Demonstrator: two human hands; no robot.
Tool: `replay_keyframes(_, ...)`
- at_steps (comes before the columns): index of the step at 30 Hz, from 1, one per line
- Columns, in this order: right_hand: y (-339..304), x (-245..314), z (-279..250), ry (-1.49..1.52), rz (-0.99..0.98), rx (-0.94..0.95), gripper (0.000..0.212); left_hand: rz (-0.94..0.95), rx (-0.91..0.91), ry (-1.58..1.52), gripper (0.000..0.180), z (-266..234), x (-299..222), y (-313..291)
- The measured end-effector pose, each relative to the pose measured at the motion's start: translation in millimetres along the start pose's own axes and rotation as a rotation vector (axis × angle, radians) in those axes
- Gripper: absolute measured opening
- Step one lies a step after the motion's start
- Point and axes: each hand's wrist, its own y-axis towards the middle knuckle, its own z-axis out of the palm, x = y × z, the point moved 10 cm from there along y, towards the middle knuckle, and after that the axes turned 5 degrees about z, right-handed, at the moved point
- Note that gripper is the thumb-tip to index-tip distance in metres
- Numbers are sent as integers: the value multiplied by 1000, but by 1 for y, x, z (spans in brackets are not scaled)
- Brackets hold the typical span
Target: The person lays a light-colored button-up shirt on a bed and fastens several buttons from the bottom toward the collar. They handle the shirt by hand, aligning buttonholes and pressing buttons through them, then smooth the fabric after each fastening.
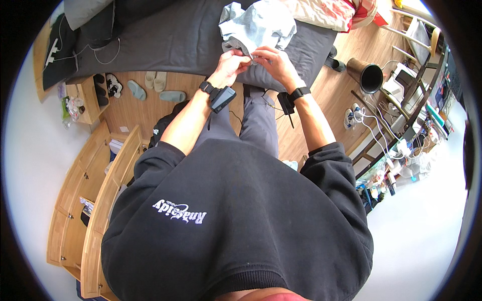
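A crumpled light blue and white striped shirt (261, 30) lies bunched on the dark grey bed cover (165, 40), close to the bed's near edge. Its lower edge is pinched between the fingertips of my left hand (233, 65). Right beside it, my right hand (272, 61) also has its fingers closed on that edge, thumb and forefinger together. The fingertips of both hands nearly meet. What small part of the cloth they grip is too small to make out. Each wrist wears a black strap with a dark device on it.
Red and white bedding (331, 12) lies at the bed's far right. Below the bed are slippers (136, 90) and shoes on the wood floor. To the right stand a dark bin (365, 75) and a cluttered desk with loose white cables (379, 133). Wooden cabinet doors (108, 210) hang open on the left.
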Motion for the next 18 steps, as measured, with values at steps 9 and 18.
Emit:
replay_keyframes(9, 0, -8, 1, 27, 1, -53, 19, 150, -22, 199, 24, 9, -29, -5)
replay_keyframes(18, -7, -57, 17, 670, 375, -36, 21, 495, 39, 349, 31, 21, -56, 3)
